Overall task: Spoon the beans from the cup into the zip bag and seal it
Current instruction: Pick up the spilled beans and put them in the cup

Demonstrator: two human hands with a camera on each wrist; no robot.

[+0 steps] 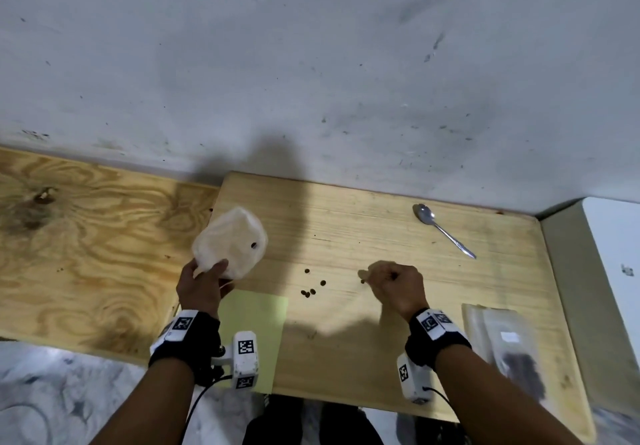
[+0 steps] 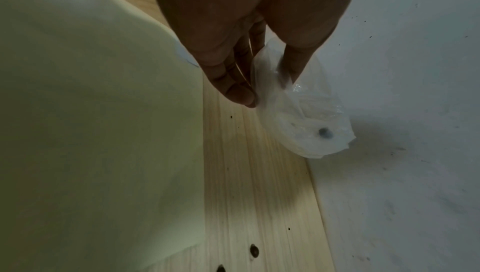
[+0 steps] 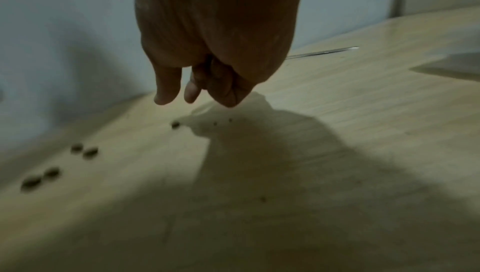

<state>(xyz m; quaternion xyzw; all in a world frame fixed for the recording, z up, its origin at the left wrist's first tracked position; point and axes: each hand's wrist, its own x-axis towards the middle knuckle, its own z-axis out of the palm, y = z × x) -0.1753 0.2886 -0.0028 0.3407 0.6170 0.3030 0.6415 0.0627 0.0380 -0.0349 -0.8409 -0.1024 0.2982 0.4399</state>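
L hand (image 1: 202,285) grips the cup (image 1: 230,242), thumb and fingers round its rim, tipped w/ one bean inside. R hand (image 1: 398,285) has fingers curled, maybe pinching a bean, view's blurry. Loose beans (image 1: 311,287) lie on the board (image 1: 381,236); spoon (image 1: 443,230) behind; zip bag (image 1: 509,347) at right.

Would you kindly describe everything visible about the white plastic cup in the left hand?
The cup is thin, crinkled, translucent white plastic, squashed out of round. The left hand grips its rim, thumb on one side and fingers on the other, holding it tipped above the wooden board's left edge. One dark bean shows inside; otherwise it looks nearly empty.
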